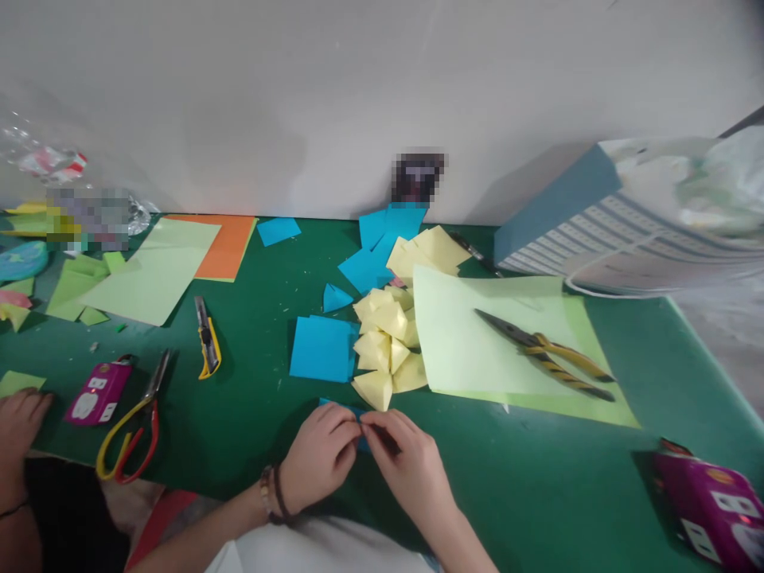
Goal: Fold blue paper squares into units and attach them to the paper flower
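My left hand (321, 455), with bracelets at the wrist, is closed on a small blue paper (364, 442) at the front edge of the green table. Its fingertips meet those of my right hand (404, 452), which pinches the same paper; much of the sheet is hidden by the fingers. Just beyond lie a stack of blue squares (322, 348) and a pile of folded pale-yellow pieces (385, 330). A small folded blue piece (337, 298) rests behind the stack, near more blue sheets (367, 269).
Pliers (534, 342) lie on light-green sheets (465, 350) at right. Scissors (143, 414), a yellow cutter (207, 338) and a purple power strip (100, 391) are at left. Another person's hand (24, 414) touches green paper. A box (561, 199) stands at back right.
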The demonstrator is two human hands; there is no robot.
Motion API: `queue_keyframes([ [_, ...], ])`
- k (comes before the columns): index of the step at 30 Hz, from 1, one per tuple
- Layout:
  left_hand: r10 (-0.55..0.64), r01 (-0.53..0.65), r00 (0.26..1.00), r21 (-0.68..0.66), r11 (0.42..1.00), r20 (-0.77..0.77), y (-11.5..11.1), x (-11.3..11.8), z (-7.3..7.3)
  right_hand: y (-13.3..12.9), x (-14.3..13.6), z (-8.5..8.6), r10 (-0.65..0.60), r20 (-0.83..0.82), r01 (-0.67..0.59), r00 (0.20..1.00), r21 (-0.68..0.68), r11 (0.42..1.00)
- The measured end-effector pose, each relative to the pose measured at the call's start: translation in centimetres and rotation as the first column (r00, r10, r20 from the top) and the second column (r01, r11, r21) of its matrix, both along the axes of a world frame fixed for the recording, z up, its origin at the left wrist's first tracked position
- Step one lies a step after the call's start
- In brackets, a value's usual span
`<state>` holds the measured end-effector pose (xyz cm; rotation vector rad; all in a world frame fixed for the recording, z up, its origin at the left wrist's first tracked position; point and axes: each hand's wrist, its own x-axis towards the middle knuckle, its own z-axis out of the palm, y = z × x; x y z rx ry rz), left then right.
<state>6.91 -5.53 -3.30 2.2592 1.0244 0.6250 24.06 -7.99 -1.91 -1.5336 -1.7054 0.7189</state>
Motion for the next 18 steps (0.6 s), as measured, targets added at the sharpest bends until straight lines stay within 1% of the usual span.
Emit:
queue_keyframes([
  [4, -0.019, 0.019, 1.0, -0.006, 1.0, 0.013, 0.2, -0.3, 0.4, 0.2, 0.0, 0.2, -0.014, 0.001, 0.014, 1.0, -0.002, 1.0],
  [7, -0.031, 0.031, 0.999, 0.021, 0.999, -0.005, 0.1, -0.7, 0.3, -0.1, 0.4, 0.2, -0.025, 0.015, 0.025, 1.0, -0.011, 1.0],
  [11, -0.003, 0.004, 1.0, 0.058, 0.998, -0.022, -0.3, -1.6, 0.3, -0.9, 1.0, -0.2, -0.047, 0.042, 0.048, 0.998, -0.032, 0.998],
  [15, 0.049, -0.049, 0.999, 0.046, 0.998, 0.014, 0.1, -2.6, 1.0, -1.3, 1.0, -0.3, -0.041, 0.038, 0.043, 0.998, -0.05, 0.998],
  [18, 0.041, -0.042, 0.999, 0.058, 0.997, 0.019, 1.0, -2.8, 1.6, -0.9, 0.5, 0.2, -0.01, 0.043, 0.012, 0.999, -0.037, 0.999],
])
